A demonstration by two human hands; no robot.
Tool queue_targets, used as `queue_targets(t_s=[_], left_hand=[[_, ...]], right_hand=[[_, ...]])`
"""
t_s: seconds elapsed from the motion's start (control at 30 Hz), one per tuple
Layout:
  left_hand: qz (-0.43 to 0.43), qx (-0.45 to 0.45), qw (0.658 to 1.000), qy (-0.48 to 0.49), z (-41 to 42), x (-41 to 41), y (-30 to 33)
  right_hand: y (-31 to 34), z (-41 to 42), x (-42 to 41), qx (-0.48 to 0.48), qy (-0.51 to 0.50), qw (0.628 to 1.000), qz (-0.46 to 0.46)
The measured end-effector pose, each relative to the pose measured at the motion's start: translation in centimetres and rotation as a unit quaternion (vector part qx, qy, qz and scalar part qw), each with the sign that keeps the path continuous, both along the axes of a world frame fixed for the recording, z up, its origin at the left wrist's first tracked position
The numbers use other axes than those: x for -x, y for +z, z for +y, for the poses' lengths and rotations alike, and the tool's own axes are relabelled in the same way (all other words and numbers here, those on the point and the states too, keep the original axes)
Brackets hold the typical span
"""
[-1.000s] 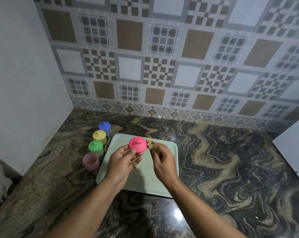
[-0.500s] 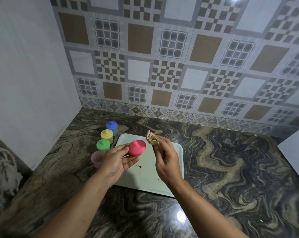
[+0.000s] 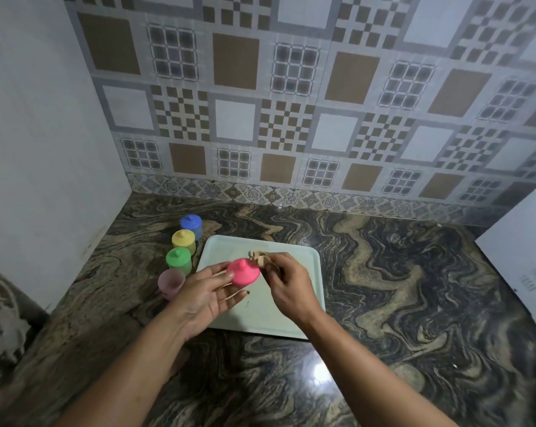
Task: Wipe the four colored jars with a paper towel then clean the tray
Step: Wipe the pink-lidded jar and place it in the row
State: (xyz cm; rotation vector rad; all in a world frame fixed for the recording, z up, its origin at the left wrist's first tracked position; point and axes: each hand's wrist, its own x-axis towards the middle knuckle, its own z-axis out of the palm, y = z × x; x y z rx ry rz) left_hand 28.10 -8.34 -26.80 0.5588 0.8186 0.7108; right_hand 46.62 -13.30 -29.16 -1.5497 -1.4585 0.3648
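My left hand holds a pink lid above the pale green tray. Right beside it, my right hand pinches a crumpled brownish paper towel against the lid's right edge. To the left of the tray stands a row of jars: blue farthest, then yellow, then green, all lidded. Nearest is the open pink jar, without its lid. A small dark speck lies on the tray under my hands.
The dark marbled counter meets a white side wall on the left and a patterned tile wall behind. A white appliance stands at the right edge. A light reflection glares on the counter near my right forearm.
The camera has tilted up and the view shifted. My right hand has brought the paper towel back against the pink lid, which my left hand still holds above the tray.
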Motion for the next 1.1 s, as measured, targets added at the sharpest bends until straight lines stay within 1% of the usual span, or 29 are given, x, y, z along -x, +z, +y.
queue_targets(t_s=[0.03,0.07,0.13,0.17,0.2,0.23,0.27,0.33,0.37,0.4,0.47,0.5,0.57,0.6,0.63,0.67,0.73,0.77,0.8,0.9,0.97,1.03,1.07,1.1], left_hand=[[0.0,0.016,1.0,0.007,0.0,0.2,-0.2],[0.0,0.025,1.0,0.013,0.1,0.4,-0.3],[-0.008,0.027,0.999,0.017,0.3,0.6,-0.2],[-0.015,0.025,0.999,0.014,0.5,0.7,0.0],[-0.019,0.021,1.0,0.008,0.7,0.7,0.2],[-0.018,0.016,1.0,-0.001,0.9,0.9,0.4],[-0.015,0.011,1.0,-0.009,1.1,1.1,0.5],[-0.01,0.006,1.0,-0.019,1.5,1.5,0.6],[-0.009,0.004,1.0,-0.022,1.7,1.7,0.6],[-0.006,0.002,1.0,-0.021,2.0,1.9,0.5],[0.006,-0.006,1.0,-0.013,2.6,2.3,0.6],[0.013,-0.01,1.0,-0.011,2.9,2.6,0.7],[0.028,-0.019,0.999,-0.009,3.5,3.0,0.8],[0.032,-0.024,0.999,-0.005,3.9,3.4,0.9],[0.032,-0.029,0.999,0.001,4.3,3.8,0.9],[0.035,-0.035,0.999,0.008,4.6,4.2,1.0],[0.044,-0.059,0.997,0.016,5.3,5.0,1.1],[0.047,-0.069,0.996,0.018,5.6,5.3,1.1],[0.048,-0.078,0.996,0.019,5.8,5.6,1.1],[0.039,-0.105,0.994,-0.008,6.3,5.8,0.8],[0.016,-0.118,0.992,-0.033,6.2,5.6,0.8],[0.003,-0.127,0.992,-0.027,6.0,5.4,0.5],[0.016,-0.139,0.99,-0.013,5.9,5.4,0.3],[0.047,-0.159,0.986,-0.001,5.9,5.3,0.0]], right_hand=[[0.4,-0.1,0.3,-0.012,-0.007,1.0,0.0],[0.8,-0.5,0.6,-0.046,-0.005,0.999,-0.02],[1.1,-1.7,1.7,-0.112,0.023,0.99,-0.089],[0.9,-2.0,2.0,-0.127,0.032,0.984,-0.123],[0.4,-1.8,2.2,-0.13,0.031,0.981,-0.14],[0.0,-1.3,2.3,-0.119,0.02,0.984,-0.128],[-0.2,-0.6,2.2,-0.088,0.003,0.992,-0.092],[-0.4,0.6,1.8,0.015,-0.021,1.0,-0.012],[-0.4,0.8,1.7,0.036,-0.027,0.999,0.006],[-0.3,0.7,1.9,0.03,-0.034,0.999,0.01],[0.2,0.1,2.8,-0.038,-0.036,0.999,0.001],[0.4,-0.3,3.5,-0.08,-0.031,0.996,-0.018],[0.4,-0.4,4.6,-0.138,-0.019,0.986,-0.088],[0.1,-0.1,5.2,-0.151,-0.026,0.983,-0.105],[-0.2,0.4,5.5,-0.155,-0.037,0.983,-0.09],[-0.3,0.8,5.6,-0.147,-0.053,0.987,-0.042],[-0.1,1.7,5.8,-0.119,-0.091,0.985,0.084],[0.2,2.0,5.9,-0.107,-0.107,0.981,0.121],[0.6,2.4,6.2,-0.1,-0.114,0.98,0.126],[0.9,3.2,7.0,-0.075,-0.087,0.987,0.113],[0.6,4.1,7.3,-0.043,-0.077,0.985,0.152],[0.6,4.7,7.4,-0.027,-0.076,0.98,0.182],[0.7,4.9,7.4,-0.036,-0.077,0.981,0.177],[1.0,4.8,7.5,-0.056,-0.079,0.984,0.147]])
